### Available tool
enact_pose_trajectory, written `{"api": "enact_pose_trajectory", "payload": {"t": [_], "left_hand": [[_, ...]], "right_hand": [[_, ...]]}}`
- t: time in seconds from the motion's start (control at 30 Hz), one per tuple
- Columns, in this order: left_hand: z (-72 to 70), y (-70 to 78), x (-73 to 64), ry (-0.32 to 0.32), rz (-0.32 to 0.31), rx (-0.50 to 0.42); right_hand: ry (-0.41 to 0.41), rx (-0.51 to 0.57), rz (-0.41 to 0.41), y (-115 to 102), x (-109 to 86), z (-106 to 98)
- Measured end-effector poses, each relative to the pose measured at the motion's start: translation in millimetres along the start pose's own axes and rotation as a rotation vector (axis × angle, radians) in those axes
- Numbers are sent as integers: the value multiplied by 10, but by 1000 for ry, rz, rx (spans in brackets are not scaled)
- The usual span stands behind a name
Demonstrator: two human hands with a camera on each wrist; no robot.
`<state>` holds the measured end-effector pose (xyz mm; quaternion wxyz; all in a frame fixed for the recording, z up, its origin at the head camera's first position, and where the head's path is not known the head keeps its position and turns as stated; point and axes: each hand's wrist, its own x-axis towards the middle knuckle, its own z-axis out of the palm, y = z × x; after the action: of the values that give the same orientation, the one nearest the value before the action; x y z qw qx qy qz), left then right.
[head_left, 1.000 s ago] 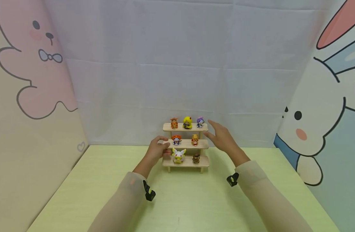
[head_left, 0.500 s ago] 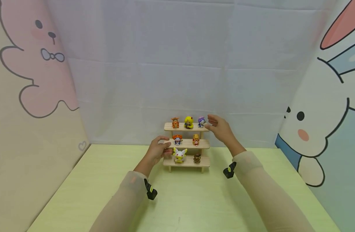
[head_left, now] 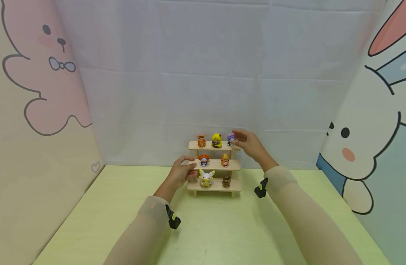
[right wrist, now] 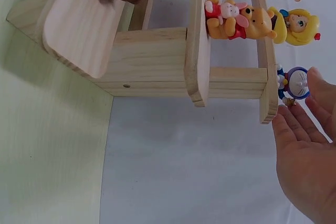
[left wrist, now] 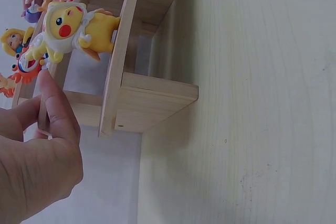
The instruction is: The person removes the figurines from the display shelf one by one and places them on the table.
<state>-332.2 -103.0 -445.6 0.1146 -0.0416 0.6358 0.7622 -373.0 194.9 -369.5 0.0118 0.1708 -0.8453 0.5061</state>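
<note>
A three-tier wooden display stand (head_left: 214, 185) stands at the back of the table with small figurines on every tier. My left hand (head_left: 179, 173) grips the left end of the middle shelf, thumb and finger pinching the board in the left wrist view. My right hand (head_left: 251, 145) is at the top shelf's right end, its thumb and fingers around a purple-hatted Doraemon figurine (right wrist: 296, 83). The fingers look fairly straight, and the figurine stands on the shelf. Beside it are a yellow-haired figurine (head_left: 216, 140) and an orange Tigger figurine (head_left: 201, 140).
The middle tier holds a red-hooded figurine (head_left: 204, 160) and a Winnie-the-Pooh figurine (right wrist: 239, 20). On the bottom tier are a Pikachu figurine in a white hood (left wrist: 79, 30) and a brown figurine (head_left: 226, 180). A white cloth (head_left: 163, 99) hangs behind the pale table (head_left: 213, 228).
My right hand has moved left, from beside the top shelf to around the purple-hatted Doraemon figurine. The left hand keeps its place on the middle shelf. The view has shifted slightly.
</note>
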Motion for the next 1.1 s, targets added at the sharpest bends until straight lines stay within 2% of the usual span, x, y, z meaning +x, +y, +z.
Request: {"api": "enact_pose_trajectory", "payload": {"t": [0.2, 0.5, 0.8, 1.1], "left_hand": [[-10, -13, 0, -6, -1, 4], [-8, -6, 3, -3, -2, 17], [-6, 19, -1, -14, -11, 7], [-23, 5, 2, -32, -4, 0]], "right_hand": [[-48, 77, 11, -20, 41, -33], [-85, 88, 51, 4, 106, -90], [-67, 121, 68, 12, 140, -83], [-6, 131, 94, 47, 95, -111]]}}
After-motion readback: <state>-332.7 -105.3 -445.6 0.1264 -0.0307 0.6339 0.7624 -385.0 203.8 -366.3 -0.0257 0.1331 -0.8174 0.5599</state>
